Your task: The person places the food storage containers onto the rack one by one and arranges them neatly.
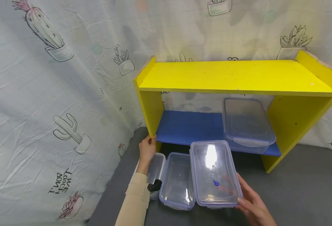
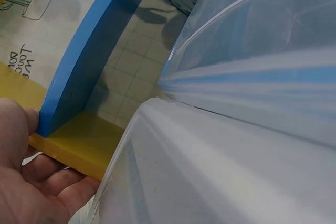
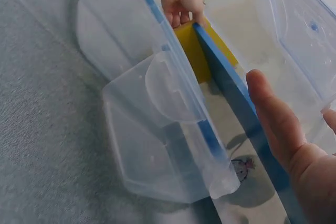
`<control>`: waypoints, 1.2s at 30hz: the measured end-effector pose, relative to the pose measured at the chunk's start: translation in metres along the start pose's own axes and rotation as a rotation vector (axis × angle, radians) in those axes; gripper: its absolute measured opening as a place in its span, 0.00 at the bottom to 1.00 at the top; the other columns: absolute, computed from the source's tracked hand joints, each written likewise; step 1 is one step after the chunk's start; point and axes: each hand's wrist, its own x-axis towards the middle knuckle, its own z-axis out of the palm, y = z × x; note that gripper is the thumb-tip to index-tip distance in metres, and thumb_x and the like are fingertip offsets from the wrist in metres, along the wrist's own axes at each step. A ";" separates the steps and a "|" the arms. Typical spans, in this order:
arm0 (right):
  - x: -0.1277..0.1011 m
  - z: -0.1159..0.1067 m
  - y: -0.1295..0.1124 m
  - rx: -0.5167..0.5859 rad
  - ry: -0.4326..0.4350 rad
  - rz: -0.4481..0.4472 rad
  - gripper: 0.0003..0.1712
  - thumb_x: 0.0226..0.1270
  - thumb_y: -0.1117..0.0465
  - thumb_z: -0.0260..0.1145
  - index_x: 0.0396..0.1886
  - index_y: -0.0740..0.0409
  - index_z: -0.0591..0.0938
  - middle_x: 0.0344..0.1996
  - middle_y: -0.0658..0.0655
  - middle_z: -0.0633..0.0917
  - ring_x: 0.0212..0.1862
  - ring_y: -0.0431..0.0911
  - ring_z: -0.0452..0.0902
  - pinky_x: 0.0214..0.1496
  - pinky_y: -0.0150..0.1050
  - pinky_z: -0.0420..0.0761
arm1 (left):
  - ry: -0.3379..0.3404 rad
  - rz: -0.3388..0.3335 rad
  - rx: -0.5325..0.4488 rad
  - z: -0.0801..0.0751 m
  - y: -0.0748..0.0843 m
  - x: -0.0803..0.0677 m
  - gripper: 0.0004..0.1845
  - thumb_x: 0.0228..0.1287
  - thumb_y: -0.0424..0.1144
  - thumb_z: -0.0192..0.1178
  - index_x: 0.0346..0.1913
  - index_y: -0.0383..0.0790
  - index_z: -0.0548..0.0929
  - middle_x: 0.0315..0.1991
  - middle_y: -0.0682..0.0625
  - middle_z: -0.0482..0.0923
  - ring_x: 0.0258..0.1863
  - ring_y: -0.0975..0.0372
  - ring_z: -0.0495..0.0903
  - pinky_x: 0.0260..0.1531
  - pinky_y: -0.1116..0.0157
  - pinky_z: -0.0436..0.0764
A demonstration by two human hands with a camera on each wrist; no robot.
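My left hand point(image 1: 147, 147) point(image 2: 26, 182) grips the lower front edge of the yellow shelf's left side panel point(image 1: 151, 110) point(image 2: 84, 145), beside the blue lower board point(image 1: 188, 127) point(image 2: 84, 51). My right hand point(image 1: 250, 204) point(image 3: 283, 135) holds a clear lidded container point(image 1: 214, 169) point(image 3: 299, 30) at its near right corner, thumb on the rim and fingers showing through from beneath. Next to it stand an open clear container point(image 1: 177, 182) point(image 3: 152, 145) and another clear container point(image 1: 157, 166), partly hidden by my left forearm.
A further lidded clear container point(image 1: 246, 122) stands on the right end of the blue board. The yellow top board point(image 1: 233, 75) is bare. A cactus-print cloth point(image 1: 55, 110) hangs behind and to the left. Grey table surface point(image 1: 310, 188) extends to the right.
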 end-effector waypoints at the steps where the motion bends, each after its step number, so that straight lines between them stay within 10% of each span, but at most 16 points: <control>1: 0.001 0.002 0.000 -0.024 0.025 0.002 0.38 0.77 0.68 0.41 0.78 0.36 0.43 0.68 0.30 0.62 0.64 0.40 0.72 0.59 0.43 0.78 | 0.001 0.001 -0.001 0.000 0.000 0.000 0.14 0.71 0.46 0.56 0.33 0.39 0.82 0.20 0.45 0.75 0.18 0.58 0.66 0.21 0.64 0.65; 13: 0.020 0.021 -0.004 -0.104 0.135 0.011 0.38 0.78 0.64 0.46 0.79 0.40 0.42 0.68 0.34 0.59 0.62 0.40 0.73 0.58 0.43 0.79 | 0.000 0.001 0.000 0.000 -0.001 0.001 0.15 0.70 0.46 0.56 0.30 0.39 0.81 0.16 0.50 0.67 0.16 0.59 0.64 0.19 0.65 0.63; 22: 0.032 0.025 -0.001 -0.017 0.036 -0.152 0.38 0.76 0.71 0.43 0.79 0.46 0.43 0.72 0.36 0.59 0.62 0.45 0.75 0.56 0.47 0.80 | -0.003 0.007 0.007 -0.001 -0.001 0.000 0.15 0.71 0.45 0.56 0.30 0.39 0.80 0.16 0.51 0.66 0.16 0.60 0.63 0.19 0.65 0.63; 36: 0.043 0.041 -0.007 -0.044 0.242 -0.043 0.37 0.77 0.65 0.48 0.79 0.44 0.47 0.69 0.42 0.60 0.59 0.45 0.77 0.53 0.57 0.80 | 0.002 0.017 0.003 -0.001 -0.001 0.000 0.15 0.71 0.46 0.56 0.29 0.39 0.80 0.17 0.50 0.67 0.16 0.60 0.64 0.19 0.65 0.62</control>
